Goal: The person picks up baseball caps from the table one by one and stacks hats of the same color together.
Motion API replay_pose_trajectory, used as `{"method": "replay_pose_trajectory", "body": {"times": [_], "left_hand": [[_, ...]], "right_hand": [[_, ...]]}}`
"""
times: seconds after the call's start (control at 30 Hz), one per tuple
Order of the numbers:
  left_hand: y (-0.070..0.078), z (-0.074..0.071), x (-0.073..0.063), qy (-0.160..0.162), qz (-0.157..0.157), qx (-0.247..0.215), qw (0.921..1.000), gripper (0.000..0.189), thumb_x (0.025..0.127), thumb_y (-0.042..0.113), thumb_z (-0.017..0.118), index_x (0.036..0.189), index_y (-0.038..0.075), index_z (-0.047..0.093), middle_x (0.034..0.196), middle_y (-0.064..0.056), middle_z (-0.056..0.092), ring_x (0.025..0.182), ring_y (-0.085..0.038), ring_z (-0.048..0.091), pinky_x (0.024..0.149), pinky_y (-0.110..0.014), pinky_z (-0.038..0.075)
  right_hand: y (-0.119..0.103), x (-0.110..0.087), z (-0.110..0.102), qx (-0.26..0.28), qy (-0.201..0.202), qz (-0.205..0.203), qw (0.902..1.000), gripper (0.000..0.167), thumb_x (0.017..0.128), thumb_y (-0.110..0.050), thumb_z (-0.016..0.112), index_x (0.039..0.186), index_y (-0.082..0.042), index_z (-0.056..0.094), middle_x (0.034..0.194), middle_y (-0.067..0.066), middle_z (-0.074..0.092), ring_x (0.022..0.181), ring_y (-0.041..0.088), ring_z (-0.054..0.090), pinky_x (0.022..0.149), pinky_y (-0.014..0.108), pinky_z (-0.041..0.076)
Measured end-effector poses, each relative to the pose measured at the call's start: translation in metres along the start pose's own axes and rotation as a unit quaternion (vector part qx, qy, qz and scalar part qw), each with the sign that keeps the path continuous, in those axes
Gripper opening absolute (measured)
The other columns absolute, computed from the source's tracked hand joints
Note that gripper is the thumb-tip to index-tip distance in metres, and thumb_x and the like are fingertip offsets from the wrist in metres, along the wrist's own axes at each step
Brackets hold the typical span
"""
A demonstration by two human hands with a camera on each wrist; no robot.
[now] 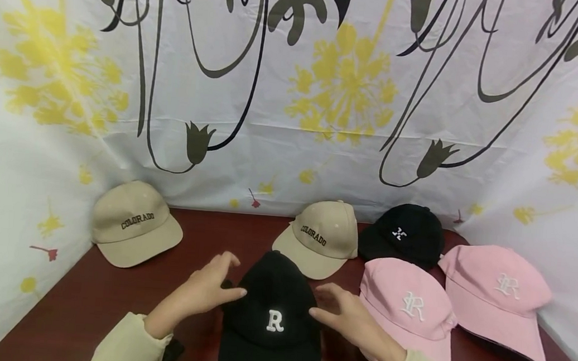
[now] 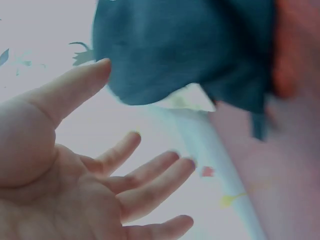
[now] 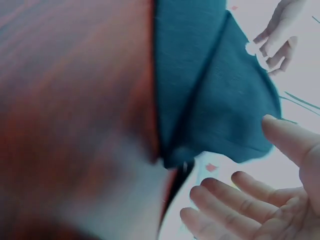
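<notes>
A black baseball cap [image 1: 253,334] with a white letter R stands at the front middle of the table, its brim toward me. My left hand [image 1: 203,286] is at the cap's left side, thumb near the crown and fingers spread apart. On the opposite side my right hand [image 1: 355,319] is held likewise, its thumb close to the crown. Both wrist views show the palms facing the cap [image 2: 180,50], with loosely extended fingers curled round nothing. Whether either thumb touches the cloth, I cannot tell.
Two beige Colorado caps [image 1: 137,220] [image 1: 323,233] sit at the back left and back middle. A second black cap [image 1: 411,234] lies behind two pink caps [image 1: 406,306] [image 1: 498,284] on the right. A patterned white cloth [image 1: 254,100] encloses the dark red table [image 1: 215,228].
</notes>
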State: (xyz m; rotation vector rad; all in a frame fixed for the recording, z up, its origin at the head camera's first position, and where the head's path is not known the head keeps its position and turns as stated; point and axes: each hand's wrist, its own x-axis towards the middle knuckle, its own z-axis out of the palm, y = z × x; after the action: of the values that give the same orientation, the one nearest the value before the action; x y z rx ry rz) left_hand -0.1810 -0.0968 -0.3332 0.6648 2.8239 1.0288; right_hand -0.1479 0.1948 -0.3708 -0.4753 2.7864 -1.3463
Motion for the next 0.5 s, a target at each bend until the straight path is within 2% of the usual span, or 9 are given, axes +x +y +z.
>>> {"method": "replay_pose_trajectory", "body": {"times": [0.13,0.23,0.4,0.5], "left_hand": [[0.019,-0.005,0.005,0.045,0.033,0.023,0.9982,0.054,0.081,0.027,0.070,0.123,0.004,0.045,0.121,-0.012,0.049,0.109,-0.028,0.048,0.082,-0.054,0.036],[0.036,-0.007,0.014,0.051,0.062,0.031,0.9963,0.056,0.082,0.028,0.069,0.126,0.004,0.044,0.122,-0.013,0.048,0.111,-0.028,0.046,0.085,-0.053,0.035],[0.063,-0.009,0.035,0.015,0.082,0.025,0.9962,0.057,0.084,0.032,0.066,0.129,0.007,0.041,0.123,-0.012,0.046,0.111,-0.027,0.045,0.087,-0.050,0.036],[0.079,-0.009,0.048,-0.016,0.085,0.013,0.9962,0.057,0.084,0.033,0.065,0.130,0.009,0.040,0.126,-0.011,0.043,0.114,-0.027,0.042,0.089,-0.050,0.034]], "right_hand": [[-0.009,-0.003,-0.014,-0.014,0.020,-0.008,0.9997,0.052,0.083,-0.035,0.067,0.119,0.000,0.055,0.114,0.011,0.060,0.102,0.023,0.059,0.085,0.038,0.045],[-0.015,-0.003,-0.026,-0.028,0.039,-0.025,0.9986,0.051,0.084,-0.032,0.066,0.120,0.003,0.055,0.116,0.015,0.060,0.102,0.026,0.060,0.083,0.038,0.047],[-0.019,-0.002,-0.044,0.005,0.045,-0.031,0.9985,0.048,0.087,-0.023,0.064,0.122,0.008,0.052,0.115,0.021,0.059,0.101,0.032,0.059,0.080,0.035,0.048],[-0.019,-0.003,-0.055,-0.002,0.051,-0.038,0.9980,0.047,0.088,-0.020,0.063,0.122,0.009,0.052,0.113,0.021,0.060,0.100,0.032,0.060,0.079,0.035,0.049]]}}
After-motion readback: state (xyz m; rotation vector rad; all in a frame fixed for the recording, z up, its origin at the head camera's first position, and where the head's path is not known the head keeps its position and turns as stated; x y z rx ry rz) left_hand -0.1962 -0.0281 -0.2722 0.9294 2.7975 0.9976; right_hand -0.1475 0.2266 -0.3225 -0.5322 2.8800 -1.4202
